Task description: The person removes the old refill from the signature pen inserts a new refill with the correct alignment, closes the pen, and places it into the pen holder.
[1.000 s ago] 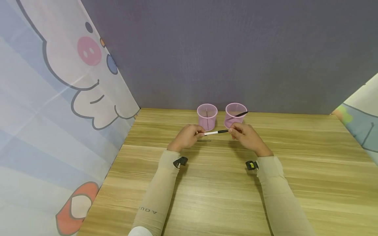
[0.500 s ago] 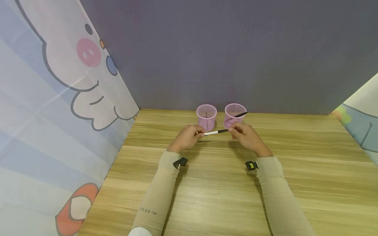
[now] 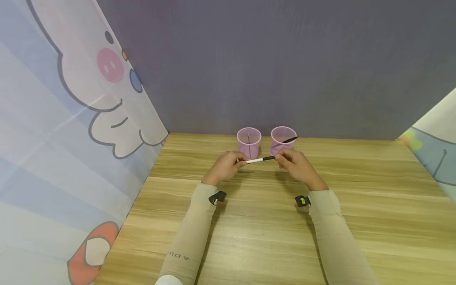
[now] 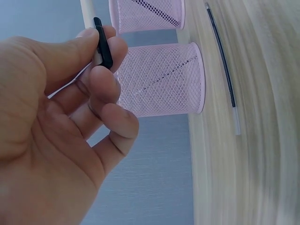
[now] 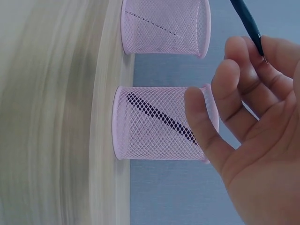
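A ballpoint pen point(image 3: 257, 160) with a white barrel and black front section is held level between both hands. My left hand point(image 3: 225, 166) pinches its rear end beside the black clip point(image 4: 103, 44). At the other end, the thumb and fingers of my right hand point(image 3: 297, 166) pinch the black front, its metal point point(image 5: 266, 60) showing between them. Beneath the left fingers a thin dark pen refill point(image 4: 222, 58) with a pale end lies on the table. Just behind the hands stand two pink mesh pen holders, the left one point(image 3: 242, 148) and the right one point(image 3: 274, 147).
A thin dark stick point(image 3: 249, 143) leans in the left holder, and a thicker black pen-like thing point(image 3: 290, 139) pokes over the rim of the right one. The wood-grain table point(image 3: 263, 229) ends at a grey wall point(image 3: 263, 67). A printed curtain point(image 3: 71, 138) borders the left side.
The hands and pen keep nearly the same position. Only the view shifts slightly, with the holders and table edge a little lower in the picture.
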The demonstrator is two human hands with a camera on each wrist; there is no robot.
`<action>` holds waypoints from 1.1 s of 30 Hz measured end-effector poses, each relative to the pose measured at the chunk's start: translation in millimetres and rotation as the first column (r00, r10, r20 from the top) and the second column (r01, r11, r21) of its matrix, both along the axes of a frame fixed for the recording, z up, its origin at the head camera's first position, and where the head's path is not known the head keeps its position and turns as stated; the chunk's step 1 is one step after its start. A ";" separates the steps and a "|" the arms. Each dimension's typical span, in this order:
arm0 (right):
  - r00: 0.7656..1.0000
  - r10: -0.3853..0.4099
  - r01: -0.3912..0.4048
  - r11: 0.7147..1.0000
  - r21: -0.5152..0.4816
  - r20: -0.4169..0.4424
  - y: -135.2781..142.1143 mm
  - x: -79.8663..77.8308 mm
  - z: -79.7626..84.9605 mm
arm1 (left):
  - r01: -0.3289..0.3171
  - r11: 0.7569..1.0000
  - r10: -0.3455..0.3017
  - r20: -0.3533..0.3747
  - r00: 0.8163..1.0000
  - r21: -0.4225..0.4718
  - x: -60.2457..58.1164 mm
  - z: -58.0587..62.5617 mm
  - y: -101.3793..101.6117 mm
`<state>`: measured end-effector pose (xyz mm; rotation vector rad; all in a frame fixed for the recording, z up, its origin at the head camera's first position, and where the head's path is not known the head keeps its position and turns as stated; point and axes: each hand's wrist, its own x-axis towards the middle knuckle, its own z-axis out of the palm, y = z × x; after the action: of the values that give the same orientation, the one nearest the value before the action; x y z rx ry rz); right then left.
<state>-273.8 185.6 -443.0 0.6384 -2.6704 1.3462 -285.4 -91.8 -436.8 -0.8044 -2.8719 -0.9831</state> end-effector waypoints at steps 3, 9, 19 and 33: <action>1.000 -0.007 0.007 1.000 -0.006 -0.002 -0.8 0.8 1.0 | -0.001 1.000 0.001 -0.003 1.000 0.007 0.8 0.8 -0.1; 0.999 -0.032 0.032 0.999 -0.014 0.004 -2.9 3.0 4.9 | 0.003 1.000 -0.003 0.001 1.000 0.026 2.6 3.3 0.5; 0.999 -0.038 0.038 0.998 -0.044 -0.004 4.7 4.6 8.3 | 0.021 0.999 -0.020 -0.012 1.000 0.034 3.6 5.8 3.8; 0.999 -0.042 0.041 0.998 -0.043 -0.027 24.5 -3.9 8.5 | 0.064 0.998 -0.065 -0.032 0.997 -0.005 0.0 10.9 12.8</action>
<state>-277.6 210.1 -434.5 0.5901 -2.6104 1.3694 -285.4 -79.0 -426.0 -0.9099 -2.8384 -0.9617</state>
